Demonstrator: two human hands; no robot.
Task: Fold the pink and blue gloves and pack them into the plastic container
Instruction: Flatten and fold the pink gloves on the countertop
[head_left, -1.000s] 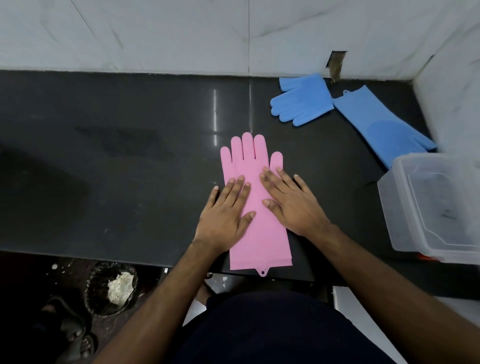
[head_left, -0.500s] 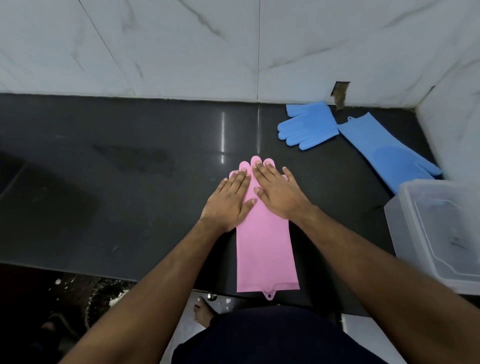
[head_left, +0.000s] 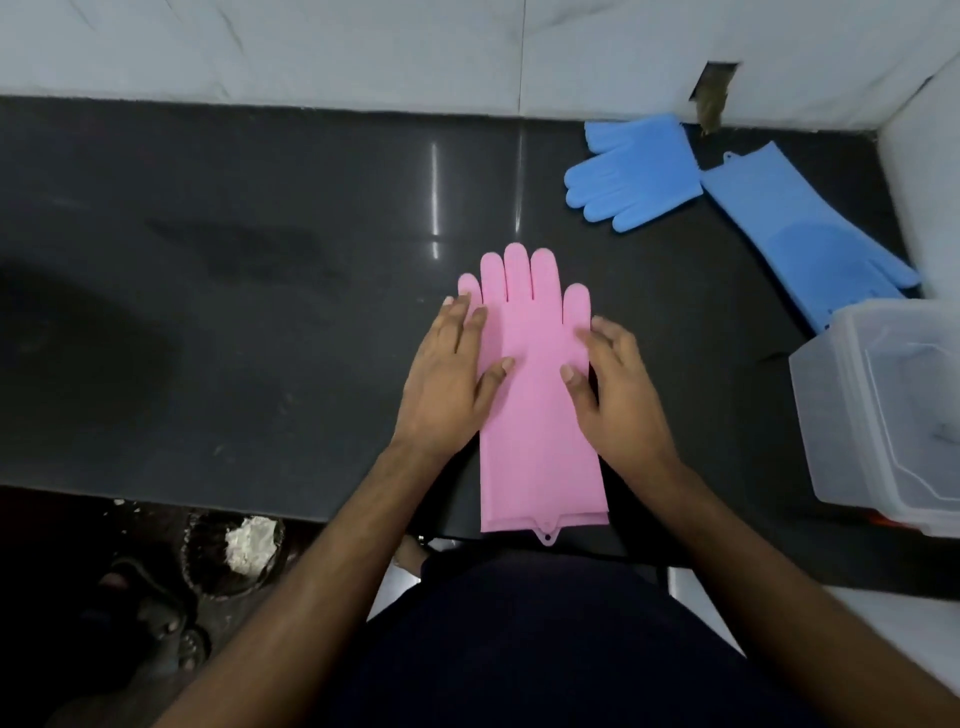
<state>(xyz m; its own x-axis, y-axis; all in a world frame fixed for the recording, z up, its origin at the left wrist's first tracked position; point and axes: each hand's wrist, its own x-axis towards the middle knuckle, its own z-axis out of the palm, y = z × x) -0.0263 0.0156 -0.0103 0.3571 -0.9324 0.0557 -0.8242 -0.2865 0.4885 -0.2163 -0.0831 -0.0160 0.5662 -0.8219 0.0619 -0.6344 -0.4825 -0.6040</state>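
Observation:
Pink gloves (head_left: 535, 395) lie flat and stacked on the dark counter (head_left: 260, 312), fingers pointing away from me, cuffs at the front edge. My left hand (head_left: 449, 374) rests flat on their left edge, fingers straight. My right hand (head_left: 615, 387) lies on the right edge with fingers extended. One blue glove (head_left: 636, 171) lies at the back right by the wall. A second blue glove (head_left: 800, 228) stretches from it toward the clear plastic container (head_left: 831, 431) at the right, which stands open and looks empty.
White marble walls close the counter at the back and right. A small hole (head_left: 711, 98) sits in the back wall above the blue gloves. Below the counter's front edge, a dark bowl with white powder (head_left: 244, 545) stands on the floor.
Both hands slid from the middle of the pink gloves, near the fingertips, outward to the left and right edges. The pink fingers are uncovered again.

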